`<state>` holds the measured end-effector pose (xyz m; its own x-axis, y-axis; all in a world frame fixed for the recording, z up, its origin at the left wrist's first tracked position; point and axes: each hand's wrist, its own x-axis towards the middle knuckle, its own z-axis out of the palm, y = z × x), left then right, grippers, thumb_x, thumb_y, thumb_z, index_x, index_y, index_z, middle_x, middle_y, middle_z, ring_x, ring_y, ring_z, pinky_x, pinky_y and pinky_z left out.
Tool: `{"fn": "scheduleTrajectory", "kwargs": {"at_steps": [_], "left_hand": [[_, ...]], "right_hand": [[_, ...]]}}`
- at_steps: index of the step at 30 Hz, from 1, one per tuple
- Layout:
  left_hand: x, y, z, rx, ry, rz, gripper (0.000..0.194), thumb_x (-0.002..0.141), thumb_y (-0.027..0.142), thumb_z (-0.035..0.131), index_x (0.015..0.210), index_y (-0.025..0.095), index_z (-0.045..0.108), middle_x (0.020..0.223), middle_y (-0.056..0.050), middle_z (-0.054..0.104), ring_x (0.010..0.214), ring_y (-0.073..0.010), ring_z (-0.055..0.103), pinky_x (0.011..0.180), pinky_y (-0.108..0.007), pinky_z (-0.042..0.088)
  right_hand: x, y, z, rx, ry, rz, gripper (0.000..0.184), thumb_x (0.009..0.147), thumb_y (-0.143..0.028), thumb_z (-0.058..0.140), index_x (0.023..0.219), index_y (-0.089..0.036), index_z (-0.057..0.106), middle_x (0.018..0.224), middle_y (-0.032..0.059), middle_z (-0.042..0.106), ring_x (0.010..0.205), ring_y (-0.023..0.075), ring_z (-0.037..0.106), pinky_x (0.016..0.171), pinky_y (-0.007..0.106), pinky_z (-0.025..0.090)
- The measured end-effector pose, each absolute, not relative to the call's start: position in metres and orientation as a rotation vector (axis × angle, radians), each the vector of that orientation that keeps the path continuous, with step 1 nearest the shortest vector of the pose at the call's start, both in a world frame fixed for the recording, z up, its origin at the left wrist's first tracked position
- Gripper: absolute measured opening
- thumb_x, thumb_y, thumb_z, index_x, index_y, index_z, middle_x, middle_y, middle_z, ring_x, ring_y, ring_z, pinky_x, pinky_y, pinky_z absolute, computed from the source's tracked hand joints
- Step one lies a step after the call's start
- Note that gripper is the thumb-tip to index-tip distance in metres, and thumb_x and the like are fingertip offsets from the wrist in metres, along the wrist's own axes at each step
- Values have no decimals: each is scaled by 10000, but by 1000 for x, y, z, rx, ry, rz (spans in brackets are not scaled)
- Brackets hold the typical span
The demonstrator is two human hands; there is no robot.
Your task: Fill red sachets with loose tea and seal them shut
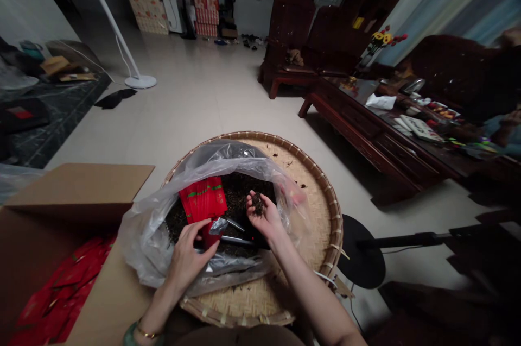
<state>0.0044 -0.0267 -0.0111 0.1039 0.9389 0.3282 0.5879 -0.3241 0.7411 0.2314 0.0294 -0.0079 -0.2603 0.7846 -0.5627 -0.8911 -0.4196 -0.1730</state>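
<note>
By the thumb and fingers of the left hand [190, 252], a small red foil packet [211, 234] is gripped above the near left part of the plastic bag. Its silvery mouth is turned upward and toward the right hand [266, 219]; the packet is foreshortened, but its long axis seems to be slanted from lower left to upper right. The right hand is held palm up, apart from the packet, its fingers partly curled around a small clump of dried leaves [257, 203]. A gold bracelet [147, 333] and a green bangle [131, 335] are worn on the left wrist.

Just beyond the left hand, flat red packets [202, 197] are fanned out in an overlapping stack on the dark leaf heap [236, 189]. Between and below the hands, a dark implement with silvery strips [238, 240] is partly hidden, and a small red light is shown on it. All this is enclosed by the clear plastic bag [142, 231], which is set, mouth open, on a round woven bamboo tray [336, 207] dotted with leaf scraps.

To the left, more red packets [61, 294] are contained in an open cardboard box [81, 183]. To the right, a black round base [361, 252] is seen near the tray, and farther off a cluttered wooden table [358, 131], beside which another person [499, 82] is partly shown
</note>
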Motion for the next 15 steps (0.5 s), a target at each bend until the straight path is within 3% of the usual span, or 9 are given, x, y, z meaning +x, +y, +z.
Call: {"fn": "scheduleTrajectory", "kwargs": {"at_steps": [6,12,15], "left_hand": [[6,-26,-10,1970,1470,1112,341,757,313,635,1076,203,589,1024,-74,634,847,-200,607,671,-307,551],[7,-25,-9,1977,1457,1126,349,761,286,638,1095,205,578,1053,-71,628,887,-204,598,687,-308,547],[10,-24,-9,1991,1450,1126,357,759,272,641,1103,206,571,1051,-70,631,919,-213,590,689,-305,547]], "right_hand": [[223,27,3,-742,374,1802,172,851,-229,461,748,-177,588,661,19,639,733,155,644,704,335,560],[213,22,21,-772,302,1759,168,825,-148,444,816,-159,611,792,66,681,831,163,660,683,292,572],[208,18,31,-761,223,1745,201,844,-194,434,828,-148,629,808,79,692,845,171,662,731,295,565]]}}
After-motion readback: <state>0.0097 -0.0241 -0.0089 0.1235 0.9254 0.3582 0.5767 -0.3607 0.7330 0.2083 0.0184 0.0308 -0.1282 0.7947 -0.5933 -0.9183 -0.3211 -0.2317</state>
